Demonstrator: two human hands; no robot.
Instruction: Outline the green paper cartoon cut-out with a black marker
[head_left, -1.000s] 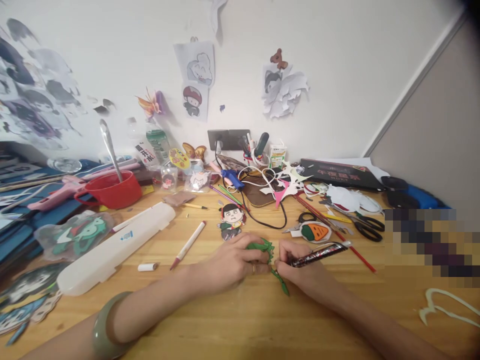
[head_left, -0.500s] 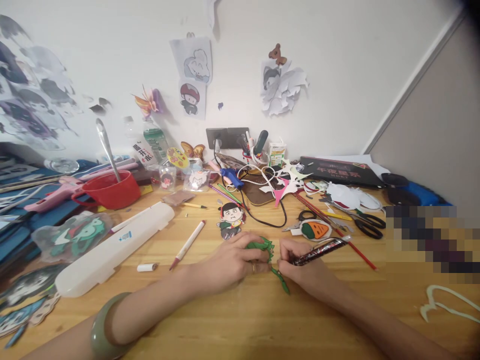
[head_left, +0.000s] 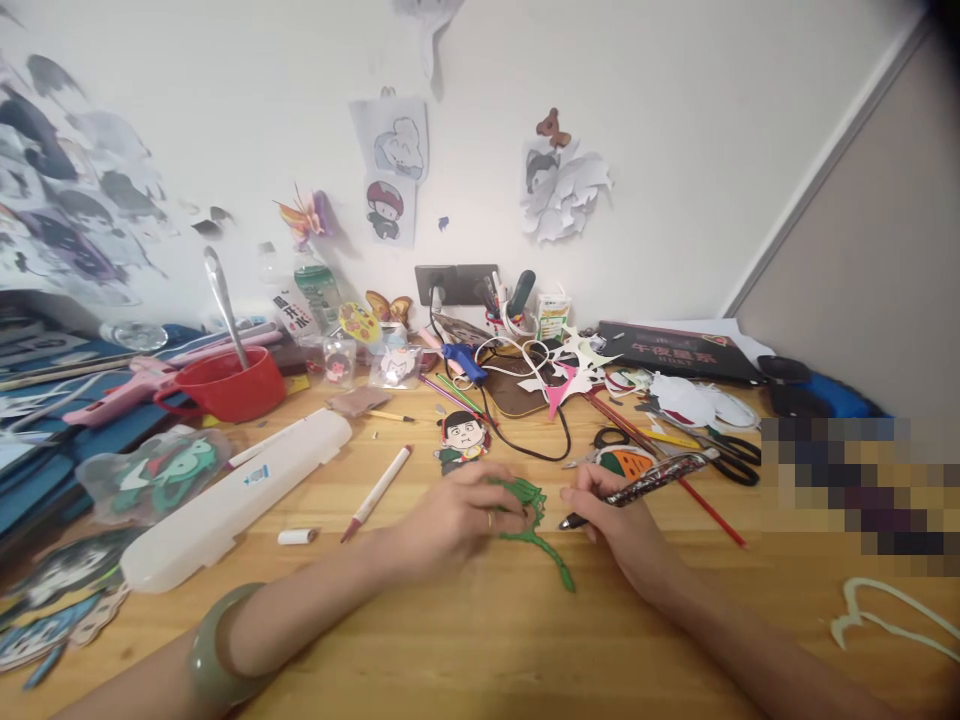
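Note:
A green cutout (head_left: 531, 494) with dark lines and a thin stem trailing toward me lies on the wooden table. My left hand (head_left: 469, 515) rests on its left part, fingers bent and holding it down, so that side is hidden. To the right of it, my right hand (head_left: 611, 510) grips a dark patterned pen (head_left: 660, 478), its tip pointing left and a little apart from the cutout. Just beyond my left hand lies a cartoon figure cutout (head_left: 463, 437). A carrot cutout (head_left: 632, 464) sits behind my right hand, partly covered.
On the left are a red mug (head_left: 232, 385) with a spoon, a long white case (head_left: 240, 500), an uncapped marker (head_left: 379, 492) and its cap (head_left: 298, 537). Scissors (head_left: 731, 457), a red pencil (head_left: 712, 513) and paper scraps (head_left: 577, 365) lie to the right and back.
My right hand has moved slightly right, taking the pen tip away from the cutout and uncovering its stem. My left hand stays on the cutout. The camera view has shifted slightly.

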